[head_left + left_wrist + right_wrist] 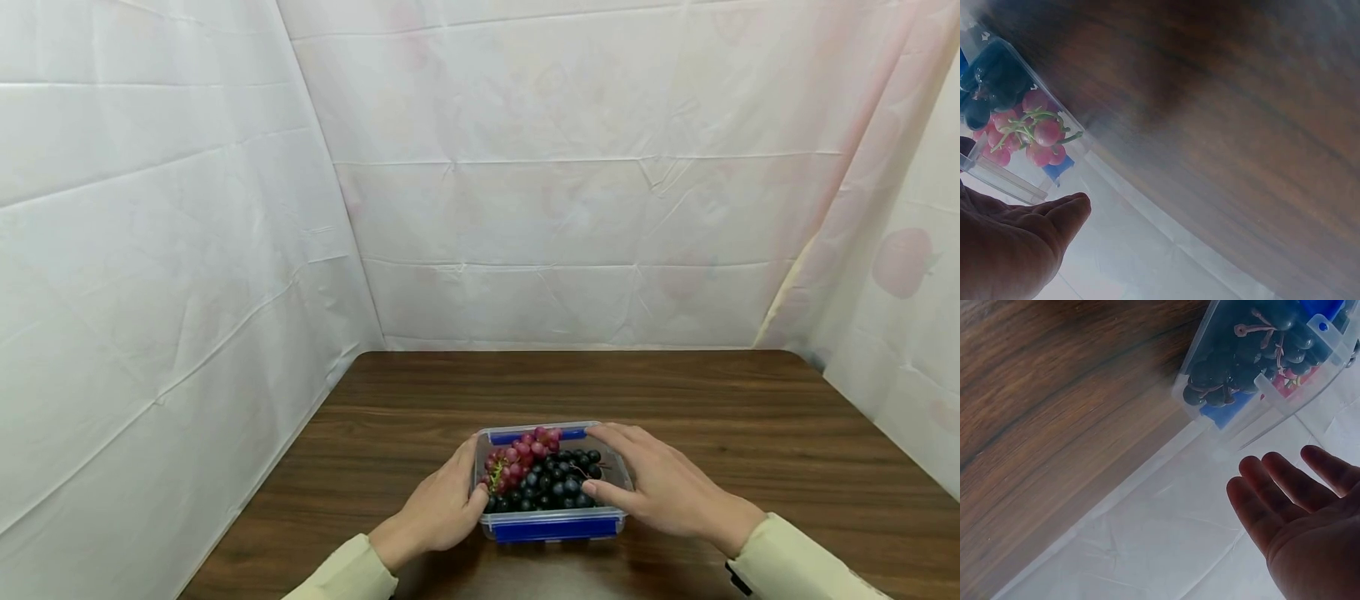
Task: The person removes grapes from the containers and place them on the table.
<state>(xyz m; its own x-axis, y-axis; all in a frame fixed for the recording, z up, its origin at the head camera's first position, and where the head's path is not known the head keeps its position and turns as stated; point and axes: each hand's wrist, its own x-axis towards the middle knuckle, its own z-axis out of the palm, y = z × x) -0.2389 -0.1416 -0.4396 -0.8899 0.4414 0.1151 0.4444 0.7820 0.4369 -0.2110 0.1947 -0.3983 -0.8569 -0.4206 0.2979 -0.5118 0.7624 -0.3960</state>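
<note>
A clear plastic food container (552, 527) with blue clips sits on the table near its front. Inside, red grapes (517, 458) on green stems lie at the left and back, and black grapes (558, 483) fill the middle and right. Whether a clear lid covers them I cannot tell. My left hand (442, 504) is at the container's left side, its thumb by the front left corner. My right hand (663, 479) reaches over the right rim, thumb above the black grapes. In the right wrist view, that hand's relaxed fingers (1291, 487) are spread and appear apart from the wall.
A dark wood-grain table (420, 400) extends behind and to both sides of the container. White sheeting (525, 208) hangs behind the table and along its left and right sides, with faint fruit prints on the right.
</note>
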